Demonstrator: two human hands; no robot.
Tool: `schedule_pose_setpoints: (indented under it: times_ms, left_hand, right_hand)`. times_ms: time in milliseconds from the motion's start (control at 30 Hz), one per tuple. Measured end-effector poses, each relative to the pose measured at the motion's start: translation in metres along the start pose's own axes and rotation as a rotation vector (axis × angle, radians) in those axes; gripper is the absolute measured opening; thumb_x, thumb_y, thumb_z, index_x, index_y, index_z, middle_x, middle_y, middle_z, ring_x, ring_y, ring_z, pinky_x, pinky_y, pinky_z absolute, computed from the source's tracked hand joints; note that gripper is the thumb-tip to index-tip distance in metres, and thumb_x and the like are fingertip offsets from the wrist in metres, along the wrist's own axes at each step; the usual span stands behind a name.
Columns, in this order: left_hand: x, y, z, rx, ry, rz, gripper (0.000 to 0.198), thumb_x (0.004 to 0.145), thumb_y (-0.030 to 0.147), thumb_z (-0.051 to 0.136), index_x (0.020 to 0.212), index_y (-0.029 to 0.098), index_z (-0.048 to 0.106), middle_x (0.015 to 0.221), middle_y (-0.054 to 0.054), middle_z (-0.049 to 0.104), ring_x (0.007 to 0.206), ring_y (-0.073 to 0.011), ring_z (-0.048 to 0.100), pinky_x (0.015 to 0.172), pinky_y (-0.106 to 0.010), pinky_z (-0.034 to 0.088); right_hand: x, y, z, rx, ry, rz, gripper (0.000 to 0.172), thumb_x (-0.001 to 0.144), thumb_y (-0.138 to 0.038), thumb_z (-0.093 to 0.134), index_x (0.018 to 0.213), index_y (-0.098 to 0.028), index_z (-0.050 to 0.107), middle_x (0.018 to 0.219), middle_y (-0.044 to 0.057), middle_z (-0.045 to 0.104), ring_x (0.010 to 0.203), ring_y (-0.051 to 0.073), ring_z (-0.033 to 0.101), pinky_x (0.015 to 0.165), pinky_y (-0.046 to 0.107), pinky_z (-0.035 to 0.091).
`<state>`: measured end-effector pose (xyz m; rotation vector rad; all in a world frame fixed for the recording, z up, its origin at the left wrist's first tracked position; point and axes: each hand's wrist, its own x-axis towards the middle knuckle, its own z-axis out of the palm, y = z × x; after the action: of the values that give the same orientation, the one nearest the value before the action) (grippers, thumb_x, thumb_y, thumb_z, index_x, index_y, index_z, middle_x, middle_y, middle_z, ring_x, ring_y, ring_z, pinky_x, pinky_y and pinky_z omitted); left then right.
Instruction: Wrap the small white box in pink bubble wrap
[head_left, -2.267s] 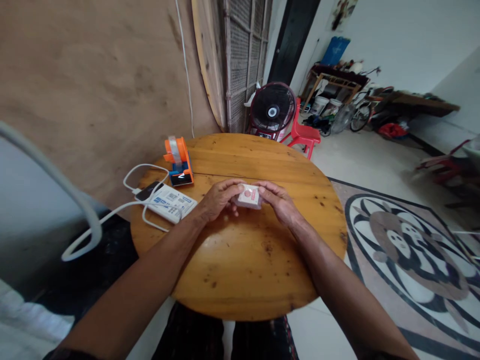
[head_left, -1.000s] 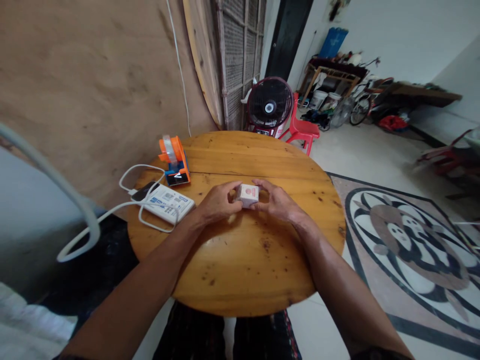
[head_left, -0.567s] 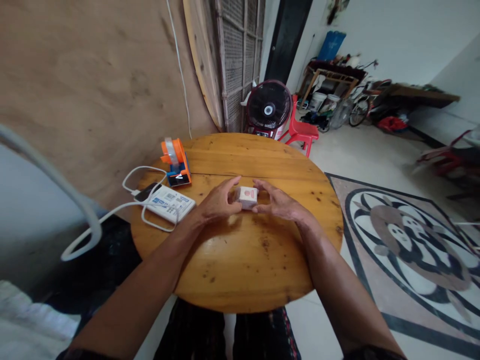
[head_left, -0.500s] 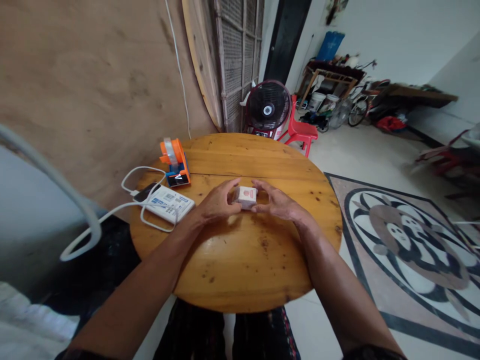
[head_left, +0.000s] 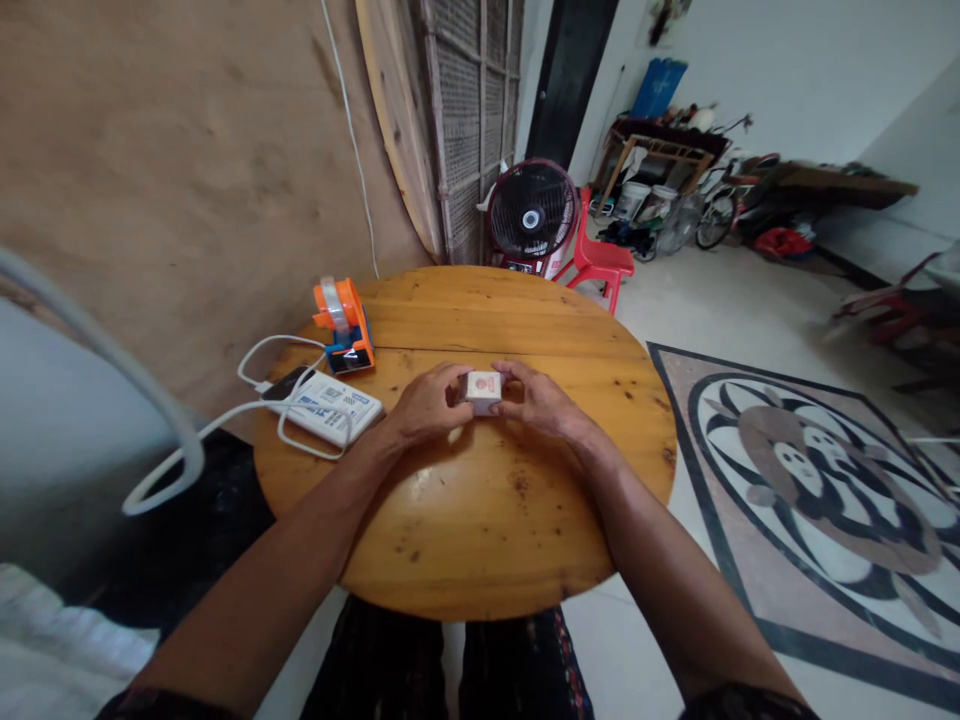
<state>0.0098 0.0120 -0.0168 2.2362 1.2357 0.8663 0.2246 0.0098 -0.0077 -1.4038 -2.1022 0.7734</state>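
A small white box with a reddish print on top rests near the middle of the round wooden table. At its left side, my left hand has thumb and fingers curved against the box. From the right, my right hand meets the opposite side with its thumb and fingertips. Both hands hold the box between them, low at the tabletop.
An orange and blue tape dispenser stands at the table's back left. Beside it lie a white box, a dark device and a white cable. Beyond the table are a fan and a red chair.
My fingers have closed in on the box, and the gap at my right hand has gone. The view has shifted slightly.
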Motion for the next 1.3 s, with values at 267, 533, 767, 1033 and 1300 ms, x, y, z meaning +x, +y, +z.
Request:
schedule_pose_setpoints:
  times_ms: [267, 533, 767, 1033, 1300]
  left_hand:
    - [-0.003, -0.002, 0.000, 0.076, 0.050, 0.073, 0.067, 0.068, 0.021, 0.058, 0.134, 0.010, 0.049, 0.129, -0.017, 0.057, 0.113, -0.0292, 0.058, 0.098, -0.045, 0.047]
    - [-0.004, -0.002, 0.003, 0.063, 0.047, 0.099, 0.073, 0.067, 0.021, 0.055, 0.138, 0.009, 0.045, 0.124, -0.016, 0.060, 0.113, -0.0281, 0.057, 0.100, -0.045, 0.045]
    - [-0.004, -0.002, 0.000, -0.013, -0.035, 0.112, 0.075, 0.063, 0.017, 0.054, 0.137, 0.013, 0.044, 0.119, -0.013, 0.059, 0.107, -0.0252, 0.058, 0.095, -0.042, 0.048]
    - [-0.003, 0.002, -0.004, 0.012, -0.122, 0.047, 0.078, 0.058, 0.014, 0.054, 0.136, 0.017, 0.045, 0.120, -0.012, 0.058, 0.107, -0.0259, 0.057, 0.095, -0.041, 0.047]
    - [-0.002, 0.004, -0.002, 0.033, -0.120, 0.129, 0.062, 0.063, 0.017, 0.051, 0.125, 0.013, 0.055, 0.110, -0.011, 0.060, 0.102, -0.0250, 0.057, 0.092, -0.040, 0.048]
  right_hand:
    - [-0.004, -0.008, -0.001, -0.103, -0.045, 0.012, 0.090, 0.071, -0.031, 0.077, 0.149, -0.017, 0.034, 0.131, 0.014, 0.060, 0.119, 0.027, 0.057, 0.101, 0.041, 0.043]
    - [-0.007, -0.024, -0.002, -0.198, -0.060, 0.100, 0.082, 0.077, -0.027, 0.067, 0.150, -0.017, 0.032, 0.126, 0.015, 0.064, 0.112, 0.029, 0.059, 0.095, 0.041, 0.043]
    - [-0.019, -0.037, -0.001, -0.336, -0.061, 0.037, 0.075, 0.078, -0.029, 0.063, 0.146, -0.011, 0.035, 0.122, 0.018, 0.064, 0.112, 0.032, 0.057, 0.095, 0.043, 0.036]
    - [-0.017, -0.038, 0.005, -0.413, -0.046, -0.028, 0.067, 0.078, -0.023, 0.062, 0.140, -0.010, 0.039, 0.108, 0.017, 0.068, 0.100, 0.030, 0.060, 0.089, 0.041, 0.035]
    - [-0.018, -0.033, 0.001, -0.316, -0.084, -0.043, 0.073, 0.078, -0.032, 0.066, 0.143, -0.014, 0.038, 0.133, 0.019, 0.058, 0.121, 0.034, 0.052, 0.098, 0.046, 0.034]
